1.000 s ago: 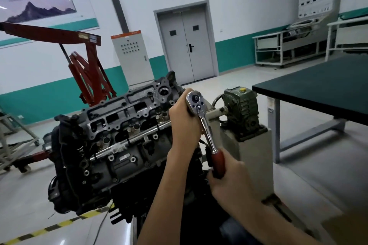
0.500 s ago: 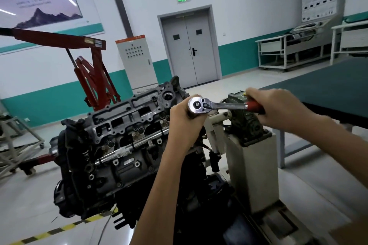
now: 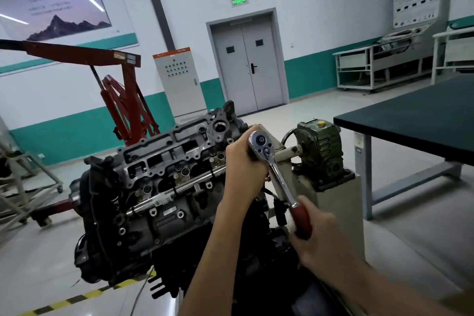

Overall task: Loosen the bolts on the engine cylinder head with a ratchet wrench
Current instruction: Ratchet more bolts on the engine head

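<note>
A bench [image 3: 410, 120] with a dark green top fills the right side of the room. A red engine crane [image 3: 123, 100] stands at the left, against the wall. Between them, low in the middle, sits the engine [image 3: 143, 213], tilted so that its cylinder head [image 3: 174, 156] faces up and toward the camera, with open ports and bolt holes showing. Just beside the engine's right end a green gearbox [image 3: 323, 154] sits on a pale stand [image 3: 338, 213], and its shaft points at the engine.

The ratchet wrench [image 3: 277, 177] is at the right end of the cylinder head. Its chrome head is uppermost and its shaft slopes down and to the right, ending in a red handle.

The hands are apart, one at each end of the tool. The left hand [image 3: 243, 161] curls round the wrench just under its head, knuckles against the engine. It hides whatever the wrench sits on, so which bolt that is cannot be told. The right hand [image 3: 320, 238], somewhat blurred, grips the red handle.
</note>
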